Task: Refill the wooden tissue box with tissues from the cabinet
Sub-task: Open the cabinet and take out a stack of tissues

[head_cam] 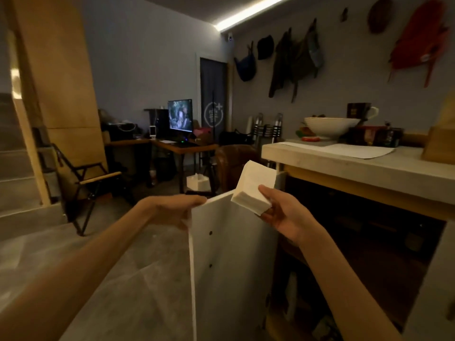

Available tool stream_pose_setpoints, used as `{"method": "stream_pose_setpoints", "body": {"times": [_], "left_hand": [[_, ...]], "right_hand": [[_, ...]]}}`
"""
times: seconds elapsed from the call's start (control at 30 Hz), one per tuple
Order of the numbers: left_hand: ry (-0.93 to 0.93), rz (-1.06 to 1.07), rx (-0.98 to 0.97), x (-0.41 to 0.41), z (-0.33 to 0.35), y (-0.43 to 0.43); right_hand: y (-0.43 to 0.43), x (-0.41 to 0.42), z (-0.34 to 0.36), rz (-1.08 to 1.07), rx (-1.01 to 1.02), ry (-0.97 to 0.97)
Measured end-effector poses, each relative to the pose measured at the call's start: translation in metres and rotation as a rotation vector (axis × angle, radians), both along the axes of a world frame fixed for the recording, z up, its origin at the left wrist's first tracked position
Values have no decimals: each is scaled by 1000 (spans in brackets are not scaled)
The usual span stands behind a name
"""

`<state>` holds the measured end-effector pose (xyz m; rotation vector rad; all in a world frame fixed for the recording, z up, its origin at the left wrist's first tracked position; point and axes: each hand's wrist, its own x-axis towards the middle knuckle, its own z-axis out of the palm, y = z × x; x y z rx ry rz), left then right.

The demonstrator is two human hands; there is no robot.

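Note:
My right hand (283,212) grips a white pack of tissues (253,188), held up in front of the open cabinet (369,237) under the counter. My left hand (177,210) holds the top corner of the white cabinet door (231,267), which stands swung open towards me. The cabinet's inside is dark, and its contents are hard to make out. At the far right edge of the counter stands a wooden box (440,146), only partly in view.
The grey counter (369,166) carries a sheet of paper (354,150), a white bowl (331,126), a mug and dark boxes. A folding chair (83,188) stands at left. A desk with a lit monitor (180,115) is behind. Bags and clothes hang on the right wall.

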<state>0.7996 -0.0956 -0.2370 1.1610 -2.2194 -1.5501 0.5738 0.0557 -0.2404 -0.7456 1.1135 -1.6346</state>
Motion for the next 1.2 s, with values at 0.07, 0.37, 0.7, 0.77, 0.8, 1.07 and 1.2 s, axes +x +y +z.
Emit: {"method": "stream_pose_setpoints", "body": {"times": [0.07,0.37,0.7,0.77,0.8,1.07,1.2], "left_hand": [[74,-105,46,-13,-17,32],[375,-233,2,-193,-107,183],[195,-12,-127,-355,-72,238],[181,-22,-90,-366,-70,235],[193,-17,-87,-374,-72,231],[223,75,-94,-420,-102,221],[121,67,-135,-420,-84,223]], "right_hand": [[25,-15,1,-54,-4,-28],[211,-90,-18,-445,-114,-67],[240,-126,-69,-936,-142,-220],[225,-135,-76,-1045,-165,-305],[219,-139,-79,-1064,-182,-348],[214,-151,-111,-1100,-287,-397],[193,-139,-93,-1117,-277,-524]]}}
